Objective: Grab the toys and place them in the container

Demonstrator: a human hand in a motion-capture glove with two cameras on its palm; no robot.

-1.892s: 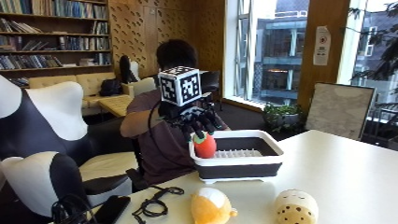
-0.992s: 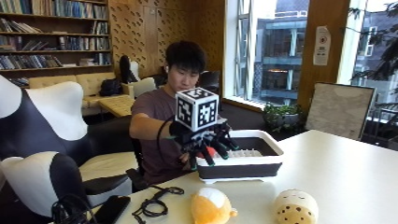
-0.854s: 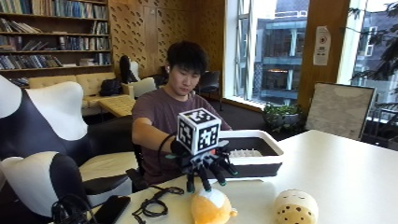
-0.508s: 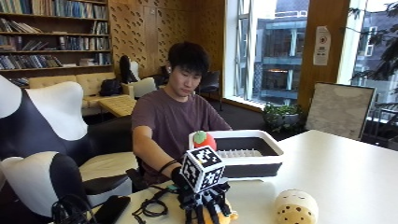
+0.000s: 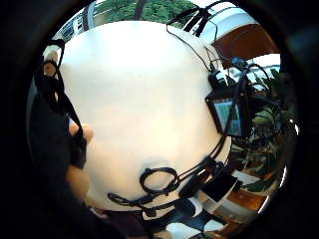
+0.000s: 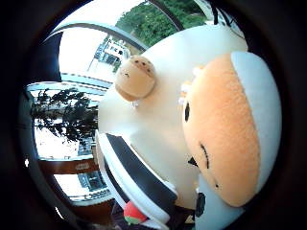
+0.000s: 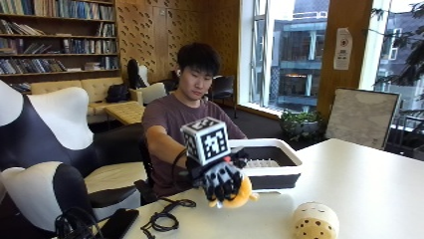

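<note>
Toys come in three: an orange plush (image 7: 233, 195), a tan round toy (image 7: 315, 222) and a red toy (image 6: 134, 213). From the outside view the gloved right hand (image 7: 220, 180) has its fingers curled down over the orange plush and grips it from above, just above the white table (image 7: 371, 184), near the table's near edge and just in front of the container (image 7: 266, 167). Most of the plush is hidden behind the fingers; only its lower orange part and a bit of one side show. In the thumb side palm view the plush fills much of the frame, with an orange face, dark eyes and a pale part beside it, cut off at the edge. The tan round toy sits on the table to the right of the hand, apart from it, with small dark spots on its front; its base is cut off by the frame's lower edge in the outside view. The container is a white tub with a dark band round its side, standing on the far side of the hand in front of the person. The red toy shows only in the thumb side view, at the container's rim; from outside it is hidden behind the hand. A black cable (image 7: 161, 219) lies coiled on the table to the left of the hand, beside a dark flat device (image 7: 118, 222) at the table's corner.
</note>
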